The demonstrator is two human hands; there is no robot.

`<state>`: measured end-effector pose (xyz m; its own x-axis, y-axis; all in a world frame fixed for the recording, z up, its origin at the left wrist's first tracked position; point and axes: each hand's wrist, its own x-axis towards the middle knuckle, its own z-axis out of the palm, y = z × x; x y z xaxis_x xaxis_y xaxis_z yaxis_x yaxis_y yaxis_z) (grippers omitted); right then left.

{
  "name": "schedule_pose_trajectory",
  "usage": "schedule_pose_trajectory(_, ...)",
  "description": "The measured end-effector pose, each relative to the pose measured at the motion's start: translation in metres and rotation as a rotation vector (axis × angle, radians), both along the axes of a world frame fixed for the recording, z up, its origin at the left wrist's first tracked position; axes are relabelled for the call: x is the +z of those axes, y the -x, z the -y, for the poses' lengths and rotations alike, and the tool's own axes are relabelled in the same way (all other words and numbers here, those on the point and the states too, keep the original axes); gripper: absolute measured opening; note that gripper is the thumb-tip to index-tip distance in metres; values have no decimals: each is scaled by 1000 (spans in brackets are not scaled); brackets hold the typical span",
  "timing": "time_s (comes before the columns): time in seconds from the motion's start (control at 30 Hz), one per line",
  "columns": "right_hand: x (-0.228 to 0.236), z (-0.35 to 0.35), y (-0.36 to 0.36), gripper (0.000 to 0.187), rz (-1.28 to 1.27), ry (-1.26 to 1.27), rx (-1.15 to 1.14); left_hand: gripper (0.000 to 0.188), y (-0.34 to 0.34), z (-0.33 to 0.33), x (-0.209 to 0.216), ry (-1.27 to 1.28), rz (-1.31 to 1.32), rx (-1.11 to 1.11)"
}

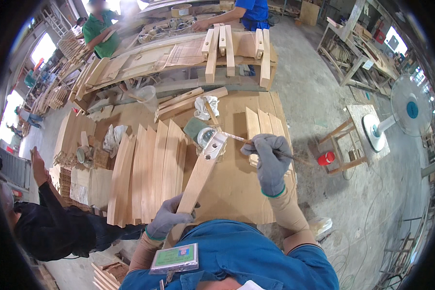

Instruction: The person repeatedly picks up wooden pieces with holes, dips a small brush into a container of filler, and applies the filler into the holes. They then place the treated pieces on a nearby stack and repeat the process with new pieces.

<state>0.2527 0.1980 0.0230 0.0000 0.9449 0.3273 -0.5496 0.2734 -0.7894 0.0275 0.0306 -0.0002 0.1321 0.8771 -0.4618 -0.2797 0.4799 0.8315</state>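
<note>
My left hand [168,218], in a grey glove, is closed round the lower end of a pale wooden bar [198,180]. The bar slants up and away, with two holes near its far end. In my right hand [270,162], also gloved, is a thin stick [238,138]; its whitish end points at the bar's holed end, though I cannot tell whether they touch. A clear round container [206,137] sits partly behind that end, beside a dark green pad [194,127]. Left of the bar, several long wooden pieces [147,169] lie side by side.
More cut pieces [261,124] lie at the table's right. White rags [207,106] and a clear bucket [148,98] are further back. Two people in green [101,34] and blue [254,14] work at the far bench; someone in black [58,227] is close on the left. A fan [372,130] stands right.
</note>
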Motion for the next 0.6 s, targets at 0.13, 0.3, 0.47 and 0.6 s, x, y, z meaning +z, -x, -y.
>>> schedule_pose_trajectory(0.13, -15, 3, 6, 12, -5, -31, 29, 66, 0, -1, 5, -2, 15, -25)
schedule_pose_trajectory(0.3, -15, 1, -5, 19, 211, -128, 40, 72, 1, -1, 5, -2, -5, -21)
schedule_pose_trajectory(0.47, -11, 13, -10, 24, 306, -359, 77, 77, -1, -5, 8, 3, -15, -7)
schedule_pose_trajectory(0.6, -13, 13, -4, 25, 374, -411, -33, 76, 0, -4, 3, -6, 2, -25)
